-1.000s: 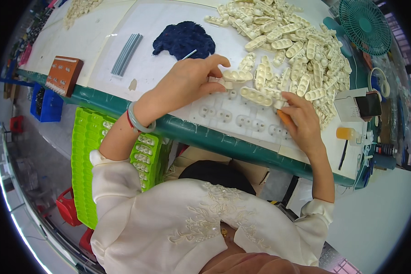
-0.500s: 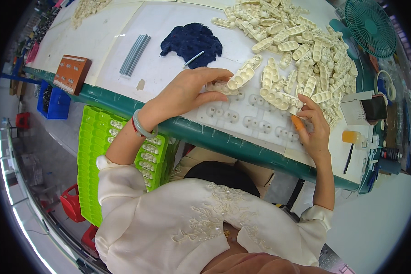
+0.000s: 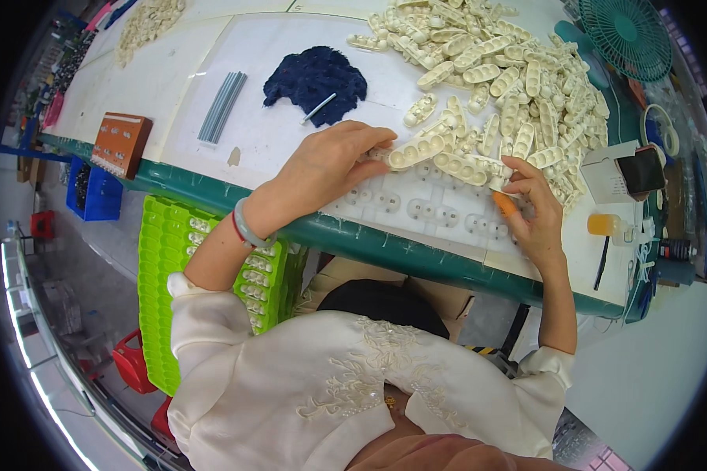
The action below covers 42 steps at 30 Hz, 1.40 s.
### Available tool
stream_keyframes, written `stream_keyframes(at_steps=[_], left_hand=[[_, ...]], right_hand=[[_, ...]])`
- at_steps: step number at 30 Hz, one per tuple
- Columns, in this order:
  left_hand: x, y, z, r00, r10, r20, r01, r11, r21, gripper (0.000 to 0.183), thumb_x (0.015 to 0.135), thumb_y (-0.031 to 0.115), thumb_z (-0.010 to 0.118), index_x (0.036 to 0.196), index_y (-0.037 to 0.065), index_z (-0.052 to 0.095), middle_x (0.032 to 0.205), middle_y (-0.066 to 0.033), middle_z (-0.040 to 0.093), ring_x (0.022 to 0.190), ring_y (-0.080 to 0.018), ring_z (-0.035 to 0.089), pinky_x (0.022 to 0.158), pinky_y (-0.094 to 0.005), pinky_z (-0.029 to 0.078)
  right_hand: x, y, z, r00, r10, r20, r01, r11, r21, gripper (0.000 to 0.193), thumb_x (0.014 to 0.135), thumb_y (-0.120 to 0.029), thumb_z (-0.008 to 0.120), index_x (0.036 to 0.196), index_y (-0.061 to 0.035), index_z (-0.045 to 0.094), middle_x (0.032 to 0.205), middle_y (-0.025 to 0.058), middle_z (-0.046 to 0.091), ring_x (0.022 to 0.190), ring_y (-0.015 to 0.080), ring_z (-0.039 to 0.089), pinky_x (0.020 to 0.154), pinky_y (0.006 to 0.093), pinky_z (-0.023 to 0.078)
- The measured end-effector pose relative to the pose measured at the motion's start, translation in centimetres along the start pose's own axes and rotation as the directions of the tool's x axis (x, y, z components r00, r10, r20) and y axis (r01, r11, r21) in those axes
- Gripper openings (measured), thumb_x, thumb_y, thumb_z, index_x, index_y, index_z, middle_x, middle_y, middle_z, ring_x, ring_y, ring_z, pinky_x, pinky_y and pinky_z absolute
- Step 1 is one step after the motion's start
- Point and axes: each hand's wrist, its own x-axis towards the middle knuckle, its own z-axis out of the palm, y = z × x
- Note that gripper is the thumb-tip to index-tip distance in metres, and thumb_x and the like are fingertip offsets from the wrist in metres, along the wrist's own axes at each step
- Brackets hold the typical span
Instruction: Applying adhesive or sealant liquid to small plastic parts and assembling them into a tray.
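Note:
My left hand (image 3: pixel 328 161) pinches a cream pod-shaped plastic piece (image 3: pixel 420 151) with a row of round hollows, just above the table. The held end is hidden behind its fingers. My right hand (image 3: pixel 536 210), an orange finger cot (image 3: pixel 507 206) on one finger, grips the end of another pod-shaped piece (image 3: pixel 465 168). The two pieces lie close together, and I cannot tell whether they touch. Under and before the hands, clear round-lobed pieces (image 3: pixel 432 212) stand in rows on the white table (image 3: pixel 322 23). A large heap of cream pieces (image 3: pixel 479 59) spreads just beyond.
A dark blue putty-like lump (image 3: pixel 314 74) with a thin rod on it and a bundle of grey-blue rods (image 3: pixel 221 108) lie left. Beyond are an orange-brown block (image 3: pixel 122 143), a green tray (image 3: pixel 161 275) below the edge, a green fan (image 3: pixel 627 38) and an amber bottle (image 3: pixel 602 225).
The piece in my left hand has swung lower and flatter, toward the right hand's piece. My right hand stays in about the same place, still gripping.

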Motion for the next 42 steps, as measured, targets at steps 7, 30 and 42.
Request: stream_keyframes(at_steps=[7, 30, 42], left_hand=[[2.2, 1.8, 1.4, 0.978, 0.209, 0.003, -0.205, 0.955, 0.214, 0.042, 0.073, 0.017, 0.069, 0.11, 0.003, 0.053, 0.088, -0.0105, 0.06, 0.076, -0.0273, 0.058, 0.066, -0.0338, 0.048], [-2.8, 2.5, -1.2, 0.97, -0.24, 0.036, 0.243, 0.96, -0.137, 0.017, 0.081, 0.009, 0.063, 0.095, 0.0, 0.064, 0.077, -0.0102, 0.06, 0.062, -0.0158, 0.054, 0.057, -0.0252, 0.043], [-2.5, 2.1, -0.3, 0.988, -0.045, -0.146, 0.047, 0.999, 0.009, 0.01, 0.077, 0.013, 0.066, 0.082, 0.004, 0.066, 0.074, -0.0072, 0.059, 0.065, -0.0218, 0.055, 0.058, -0.032, 0.045]], right_hand=[[-0.3, 0.2, -0.4, 0.986, -0.158, -0.042, 0.151, 0.977, -0.15, 0.024, 0.066, 0.003, 0.07, 0.082, -0.0041, 0.052, 0.113, 0.0124, 0.057, 0.084, 0.0243, 0.057, 0.074, 0.032, 0.047], [1.5, 0.5, -1.8, 0.844, -0.5, 0.195, 0.534, 0.821, -0.203, 0.022, 0.057, 0.002, 0.067, 0.078, -0.001, 0.059, 0.097, 0.0113, 0.057, 0.091, 0.0316, 0.054, 0.079, 0.04, 0.044], [-1.2, -0.2, -2.0, 0.953, 0.255, 0.162, -0.293, 0.652, 0.699, 0.024, 0.066, 0.012, 0.055, 0.085, -0.0032, 0.054, 0.103, 0.0085, 0.048, 0.089, 0.015, 0.051, 0.072, 0.0231, 0.044]])
